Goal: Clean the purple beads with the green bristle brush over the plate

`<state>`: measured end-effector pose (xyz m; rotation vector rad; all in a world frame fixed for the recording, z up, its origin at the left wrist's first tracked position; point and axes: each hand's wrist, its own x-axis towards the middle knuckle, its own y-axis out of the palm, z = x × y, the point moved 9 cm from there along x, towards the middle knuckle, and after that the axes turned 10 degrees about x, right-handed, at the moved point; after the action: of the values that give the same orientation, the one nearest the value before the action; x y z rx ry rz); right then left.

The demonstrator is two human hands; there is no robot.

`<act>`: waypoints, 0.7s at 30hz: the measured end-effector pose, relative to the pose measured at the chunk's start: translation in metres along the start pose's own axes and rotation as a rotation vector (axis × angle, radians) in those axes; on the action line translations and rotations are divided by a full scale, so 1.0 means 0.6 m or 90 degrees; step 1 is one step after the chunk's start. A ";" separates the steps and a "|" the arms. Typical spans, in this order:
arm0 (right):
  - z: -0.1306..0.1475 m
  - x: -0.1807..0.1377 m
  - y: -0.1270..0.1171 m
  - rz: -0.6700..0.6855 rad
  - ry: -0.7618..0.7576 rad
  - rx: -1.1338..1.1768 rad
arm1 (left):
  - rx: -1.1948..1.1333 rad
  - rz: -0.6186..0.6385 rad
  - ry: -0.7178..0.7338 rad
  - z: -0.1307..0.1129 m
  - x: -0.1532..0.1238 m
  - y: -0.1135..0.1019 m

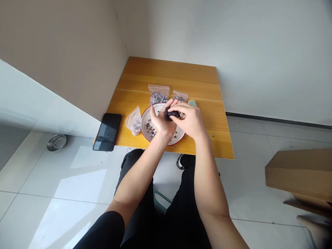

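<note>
Our forearms [207, 180] stretch over the wooden table [168, 72] to a red-rimmed plate [145, 124], beside zip bags [158, 95] holding many beads. Our left hand [160, 121] and right hand [188, 119] press together on a dark fuzzy clump [169, 114] above the plate; some loose beads [150, 129] lie out on it.

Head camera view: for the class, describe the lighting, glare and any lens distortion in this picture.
In the head view, bright patches of glare lie on the floor tiles, the phone screen reflects pale light, and the wide lens stretches the cardboard box at the right edge; the wooden table looks evenly lit.
</note>
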<state>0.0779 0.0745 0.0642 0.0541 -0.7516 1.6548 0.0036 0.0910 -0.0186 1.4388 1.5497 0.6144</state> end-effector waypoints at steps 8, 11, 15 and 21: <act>0.001 -0.002 0.007 0.000 -0.014 0.017 | 0.002 0.003 0.001 0.001 -0.001 0.001; 0.004 0.000 0.003 -0.020 -0.025 0.004 | -0.008 0.010 0.005 -0.004 0.002 0.000; -0.005 -0.002 0.001 0.010 0.011 -0.005 | -0.006 0.004 0.007 -0.006 0.005 -0.007; -0.011 -0.004 -0.001 -0.004 0.025 -0.012 | 0.027 0.003 0.010 -0.001 -0.001 -0.001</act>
<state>0.0814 0.0754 0.0584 0.0104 -0.7364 1.6387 0.0028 0.0902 -0.0188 1.4731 1.5806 0.6004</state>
